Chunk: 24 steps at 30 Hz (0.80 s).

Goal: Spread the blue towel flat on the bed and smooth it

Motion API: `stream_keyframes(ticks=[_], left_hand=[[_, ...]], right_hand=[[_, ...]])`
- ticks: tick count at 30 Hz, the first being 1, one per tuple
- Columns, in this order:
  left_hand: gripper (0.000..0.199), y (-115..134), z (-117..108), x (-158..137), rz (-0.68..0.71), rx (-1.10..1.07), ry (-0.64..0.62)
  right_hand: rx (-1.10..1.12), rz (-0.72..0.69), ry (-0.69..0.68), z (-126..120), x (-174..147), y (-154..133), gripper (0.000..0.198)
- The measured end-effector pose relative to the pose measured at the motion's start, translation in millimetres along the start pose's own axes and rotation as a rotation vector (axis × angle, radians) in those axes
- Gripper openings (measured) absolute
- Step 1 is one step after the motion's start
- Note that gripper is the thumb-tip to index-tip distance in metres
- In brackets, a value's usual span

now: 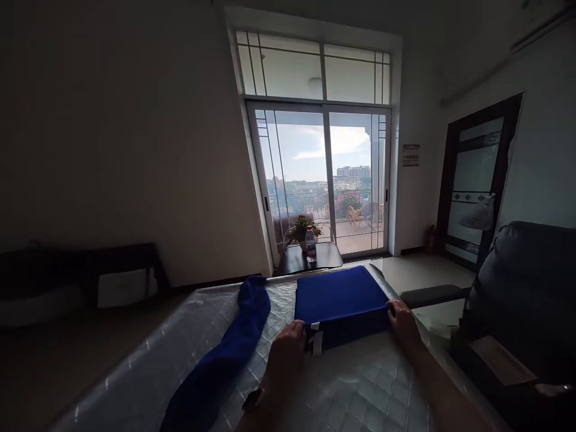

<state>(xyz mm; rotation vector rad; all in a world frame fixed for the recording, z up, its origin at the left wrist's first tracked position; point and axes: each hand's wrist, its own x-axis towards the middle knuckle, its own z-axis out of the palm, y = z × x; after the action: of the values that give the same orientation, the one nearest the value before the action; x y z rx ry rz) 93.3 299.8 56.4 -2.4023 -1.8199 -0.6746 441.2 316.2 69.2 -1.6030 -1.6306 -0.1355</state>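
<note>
A blue cloth (339, 294), laid out as a neat rectangle, rests on the quilted silvery cover (355, 384) of the table. Its near side is darker, with small white tags (317, 341) at the left corner. My left hand (290, 342) has its fingers closed on that near left corner. At the near right corner, my right hand (402, 324) pinches the cloth's edge between thumb and fingers. Left of my left arm, a second blue cloth (238, 336) lies in a long, crumpled strip running toward me. Whether the rectangle is one folded piece I cannot tell.
Beyond the far edge stands a small dark table (288, 261) with a water bottle (311, 245) and a potted plant (300, 229). A black leather chair (526, 282) with a padded armrest (434, 295) is close on the right. Sliding glass doors (326, 180) are behind.
</note>
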Motion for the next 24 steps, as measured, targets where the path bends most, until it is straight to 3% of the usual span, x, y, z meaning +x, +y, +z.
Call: stream_keyframes(ticks=[3,8,15,20,24], left_hand=[[0.037,-6.0,-1.6,5.6,-0.004,0.03,0.007],[0.03,-1.2,-14.7,8.7,0.055,0.081,-0.028],[0.019,2.0,-35.6,12.1,0.051,0.112,-0.11],[0.017,-58.8,-76.3,7.3,-0.289,0.176,-0.178],[0.033,-114.6,-96.2,-13.9,-0.524,0.185,-0.226]], right_hand=[[-0.012,0.017,-0.003,10.1,0.0,14.1,0.033],[-0.07,0.001,-0.032,6.8,-4.4,24.9,0.026],[-0.163,-0.059,0.002,10.2,-8.6,15.6,0.031],[-0.291,-0.256,0.058,29.9,-12.9,-6.9,0.037],[-0.318,-0.347,0.101,42.6,-28.0,-18.7,0.035]])
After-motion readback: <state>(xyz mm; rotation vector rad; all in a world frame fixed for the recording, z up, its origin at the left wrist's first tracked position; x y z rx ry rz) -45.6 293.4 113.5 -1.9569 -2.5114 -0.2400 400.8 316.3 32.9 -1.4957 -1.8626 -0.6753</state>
